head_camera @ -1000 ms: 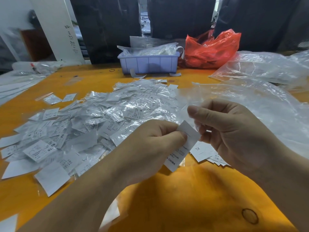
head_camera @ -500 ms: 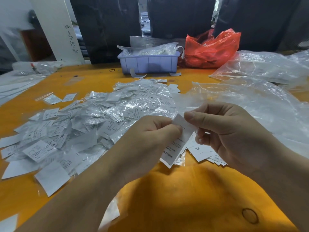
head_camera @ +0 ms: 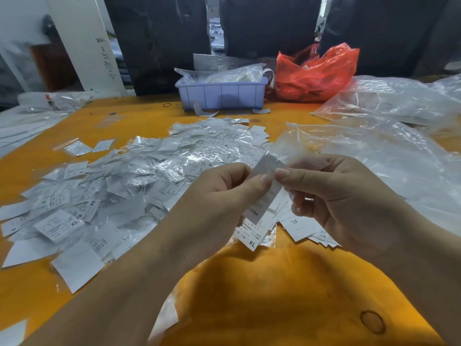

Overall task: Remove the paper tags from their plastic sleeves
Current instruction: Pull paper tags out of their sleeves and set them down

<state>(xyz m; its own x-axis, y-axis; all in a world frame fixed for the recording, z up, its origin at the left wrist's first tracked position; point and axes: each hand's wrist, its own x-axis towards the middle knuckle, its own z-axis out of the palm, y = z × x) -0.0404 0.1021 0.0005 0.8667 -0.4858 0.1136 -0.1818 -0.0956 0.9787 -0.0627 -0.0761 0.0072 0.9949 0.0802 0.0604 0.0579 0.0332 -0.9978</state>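
We hold one paper tag up between both hands, above the near edge of the orange table. Our left hand pinches it from the left, thumb tip pressed on the paper near its middle with the other fingers curled behind. Our right hand meets it from the right, thumb tip almost touching the left thumb, fingers curled under. A clear plastic sleeve stands above the right thumb, at the tag's upper end; it is blurred, and we cannot tell how much of the tag is still inside it. The tag tilts, its upper end away from us and to the right, its lower end hanging below the left thumb with faint print we cannot read.

Just beneath the hands lies a small stack of bare tags; one reads "XL" upside down, and another nearer the left wrist also reads "XL". To the left spreads a big heap of sleeved tags, where we can read "XL", "XS" and "M" on a few; the fine print is too small.

At the far side stands a lilac plastic bin with bags in it, touching a red plastic bag on its right. Large clear bags cover the table's right side. A white board leaning at the far left bears handwritten digits we cannot read surely.
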